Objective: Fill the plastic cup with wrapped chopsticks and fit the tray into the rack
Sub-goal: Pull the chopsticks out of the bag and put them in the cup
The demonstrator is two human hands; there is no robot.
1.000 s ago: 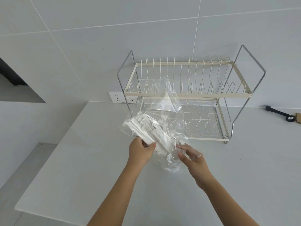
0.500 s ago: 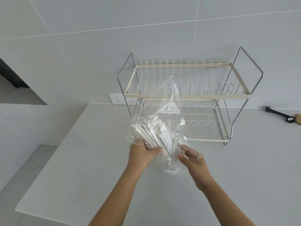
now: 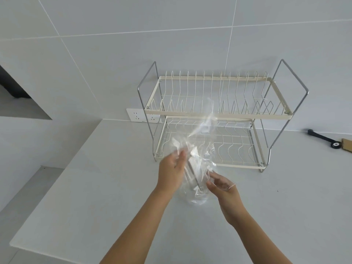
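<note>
Your left hand (image 3: 172,169) is loosely spread, fingers half-curled against the left side of the clear plastic bag (image 3: 198,164), with the fingertips at a crumpled fold near its upper part. Whether they actually pinch the film or only press it, you cannot tell through the blur. Your right hand (image 3: 222,184) sits low on the bag's right side, fingers open and bent, thumb and forefinger close on the film as if about to nip it.

The bag stands on the countertop (image 3: 95,187) just in front of the lower tier of the wire rack (image 3: 215,111), towards the rack's left front corner and well back from the counter's near edge. The wrapped chopsticks (image 3: 190,168) show only as pale smeared streaks inside. No cup or tray can be made out here.

Expect the bag to be very light, limp and slippery, so it will collapse and slide rather than hold its shape. The sticks themselves are likely stiff, light and loose, ready to fan out or spill. Grip the bundle through the film around its middle, not the empty top flap, and steady the bottom with your other hand.
</note>
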